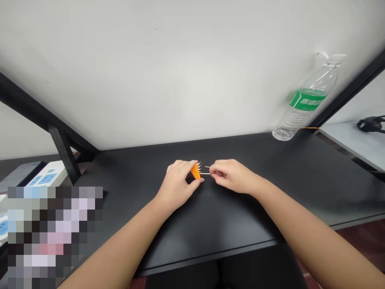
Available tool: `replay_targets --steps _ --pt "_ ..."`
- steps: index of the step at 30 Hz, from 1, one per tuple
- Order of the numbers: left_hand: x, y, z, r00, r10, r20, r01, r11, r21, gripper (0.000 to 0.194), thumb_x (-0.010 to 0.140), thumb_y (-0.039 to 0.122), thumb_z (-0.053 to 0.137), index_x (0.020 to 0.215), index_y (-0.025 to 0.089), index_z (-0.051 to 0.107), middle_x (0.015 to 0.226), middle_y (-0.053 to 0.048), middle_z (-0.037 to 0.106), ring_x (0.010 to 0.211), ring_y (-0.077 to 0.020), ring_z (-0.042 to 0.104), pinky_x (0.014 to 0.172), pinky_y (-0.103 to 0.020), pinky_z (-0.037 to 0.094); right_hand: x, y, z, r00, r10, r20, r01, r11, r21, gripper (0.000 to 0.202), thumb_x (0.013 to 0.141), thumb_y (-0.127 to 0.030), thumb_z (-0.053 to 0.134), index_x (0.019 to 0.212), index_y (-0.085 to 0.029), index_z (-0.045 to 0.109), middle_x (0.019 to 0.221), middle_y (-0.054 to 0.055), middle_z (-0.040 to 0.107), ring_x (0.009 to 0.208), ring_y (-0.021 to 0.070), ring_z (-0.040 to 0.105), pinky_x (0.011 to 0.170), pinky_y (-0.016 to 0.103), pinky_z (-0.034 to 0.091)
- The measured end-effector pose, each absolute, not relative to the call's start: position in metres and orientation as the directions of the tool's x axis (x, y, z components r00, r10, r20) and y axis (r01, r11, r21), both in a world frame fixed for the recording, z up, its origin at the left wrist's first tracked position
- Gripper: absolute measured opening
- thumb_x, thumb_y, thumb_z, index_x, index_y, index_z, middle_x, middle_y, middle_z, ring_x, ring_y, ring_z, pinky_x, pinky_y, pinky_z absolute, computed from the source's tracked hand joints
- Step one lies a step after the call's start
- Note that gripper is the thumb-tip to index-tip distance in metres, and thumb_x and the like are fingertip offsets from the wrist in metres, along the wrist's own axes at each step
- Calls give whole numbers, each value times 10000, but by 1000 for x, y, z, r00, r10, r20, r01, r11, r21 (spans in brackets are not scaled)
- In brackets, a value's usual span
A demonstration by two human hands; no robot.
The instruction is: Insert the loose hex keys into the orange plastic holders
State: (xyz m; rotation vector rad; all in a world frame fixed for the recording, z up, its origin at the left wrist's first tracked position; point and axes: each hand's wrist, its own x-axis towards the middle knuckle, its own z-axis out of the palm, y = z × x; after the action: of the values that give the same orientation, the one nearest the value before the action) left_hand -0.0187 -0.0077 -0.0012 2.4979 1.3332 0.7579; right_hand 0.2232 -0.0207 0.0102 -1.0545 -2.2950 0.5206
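My left hand (177,182) is closed around an orange plastic holder (195,171), gripped between thumb and fingers. Several shiny metal ends (199,165) stick out of its right side; they look like hex keys. My right hand (230,174), just to the right, pinches a thin metal rod, apparently a hex key (205,174), which spans the gap to the holder's lower edge. Another short metal piece (207,167) shows beside the right fingertips. Both hands are over the black tabletop (216,224). My fingers hide much of the holder and the rod's right end.
A clear plastic bottle (308,100) with a green label stands at the back right against the pale wall (180,80). Black frame bars (57,144) rise at the left. White power strips (48,176) lie beyond the left edge, near a blurred-out patch. A black object (371,124) sits far right.
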Motion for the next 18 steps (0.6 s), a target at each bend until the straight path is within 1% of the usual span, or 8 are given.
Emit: replay_targets --steps 3,7,11,16,18 --pt "-20 -8 0 511 789 341 695 -613 377 443 884 356 737 1296 256 608 1143 -44 732 1078 -270 630 999 -448 453 224 -21 10 -548 763 342 564 639 -523 139 908 -88 569 822 -190 608 769 -20 560 656 105 476 643 241 363" --pt "-21 -7 4 593 734 330 666 -678 312 411 900 338 719 1285 252 601 1073 -39 737 1049 -266 635 1037 -475 413 225 -23 11 -576 753 317 576 650 -496 141 944 -116 563 836 -185 622 799 -4 568 670 111 484 643 244 365" --pt "-20 -6 5 577 757 305 689 -652 316 382 884 363 742 1228 248 623 1001 -23 743 987 -254 648 1003 -465 425 224 -25 14 -596 744 303 580 660 -477 157 970 -134 551 847 -181 637 793 5 565 679 120 492 646 252 366" --pt "-20 -6 3 583 759 291 687 -651 323 366 881 372 745 1208 260 626 1005 -16 748 987 -254 651 1013 -474 423 223 -26 16 -604 739 297 582 664 -469 177 977 -141 551 821 -180 625 773 -3 539 670 118 480 637 253 356" --pt "-21 -7 2 573 756 316 685 -653 323 369 883 369 741 1217 265 623 1013 -20 746 994 -257 652 1011 -472 429 224 -26 16 -606 739 294 573 662 -482 168 973 -141 556 822 -183 618 769 -6 543 669 118 482 635 252 357"
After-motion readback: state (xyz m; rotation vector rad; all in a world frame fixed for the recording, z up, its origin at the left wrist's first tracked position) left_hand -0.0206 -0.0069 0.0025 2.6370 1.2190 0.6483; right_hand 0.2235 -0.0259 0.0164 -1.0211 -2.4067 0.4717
